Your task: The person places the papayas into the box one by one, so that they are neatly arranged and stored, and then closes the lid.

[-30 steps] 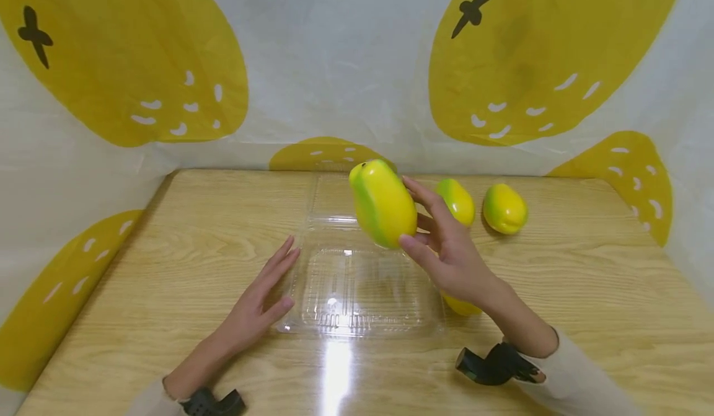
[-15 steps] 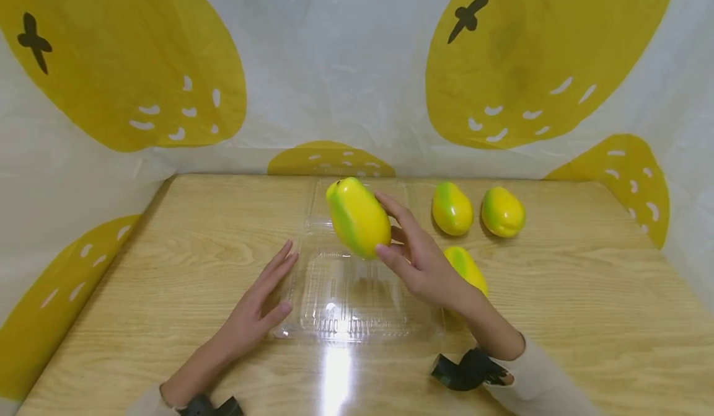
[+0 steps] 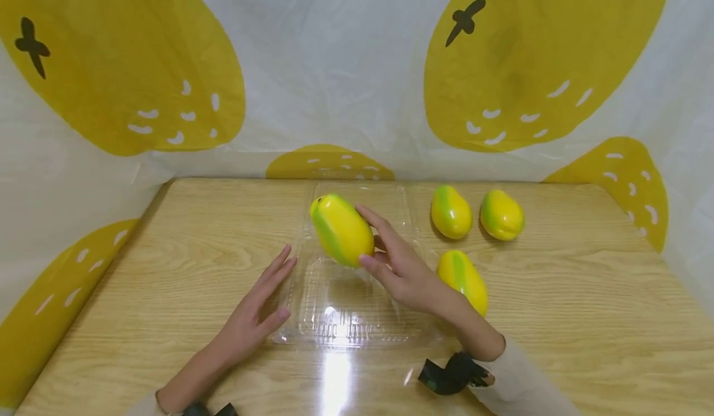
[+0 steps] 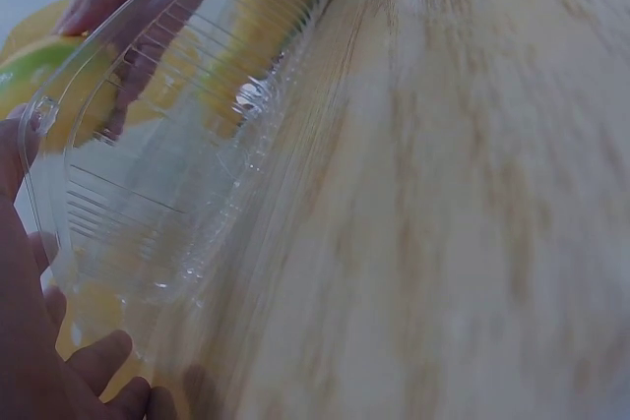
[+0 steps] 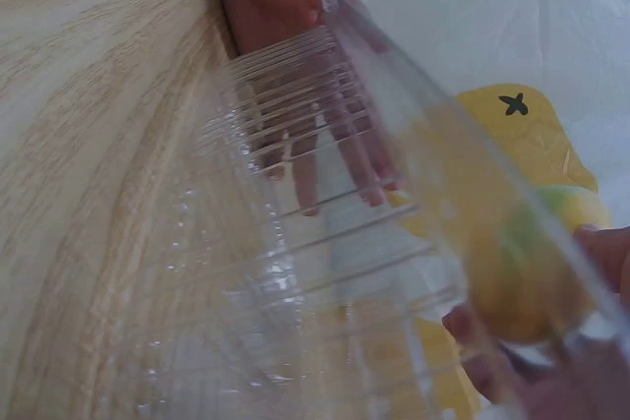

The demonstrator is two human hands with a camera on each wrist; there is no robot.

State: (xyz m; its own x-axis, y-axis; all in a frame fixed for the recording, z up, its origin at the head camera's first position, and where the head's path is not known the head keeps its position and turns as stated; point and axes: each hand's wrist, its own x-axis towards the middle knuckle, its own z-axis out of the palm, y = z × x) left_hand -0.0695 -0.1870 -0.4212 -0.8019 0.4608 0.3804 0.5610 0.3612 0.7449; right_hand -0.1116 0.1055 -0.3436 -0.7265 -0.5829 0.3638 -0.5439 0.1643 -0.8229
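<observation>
1. Nearest us, black wrist-worn devices (image 3: 454, 372) and beige cloth sleeves (image 3: 524, 382) lie along the lower edge, above the pale wood-grain tabletop (image 3: 586, 317).
2. We see the left hand (image 3: 251, 318) beside the container's left edge, fingers straight and thumb spread apart from them, gripping nothing; we cannot tell whether the thumb touches the plastic.
3. Between the arms sits the clear, ribbed plastic container (image 3: 346, 328), spread open with its second half (image 3: 390, 200) toward the back.
4. We find the right hand (image 3: 404, 278) clamped on a glossy, oval, yellow-and-green fruit (image 3: 341, 231), thumb and fingers around its right end. In the head view, this fruit is over the container, tilted, its stem end up and left.
5. To the container's right rests a yellow oval fruit with a green stripe (image 3: 463, 276), partly behind the right forearm.
6. Farther back, two similar yellow-and-green fruits (image 3: 451, 212) lie side by side, apart.
7. Farthest hangs a white sheet printed with big yellow fruit shapes (image 3: 334, 62).
</observation>
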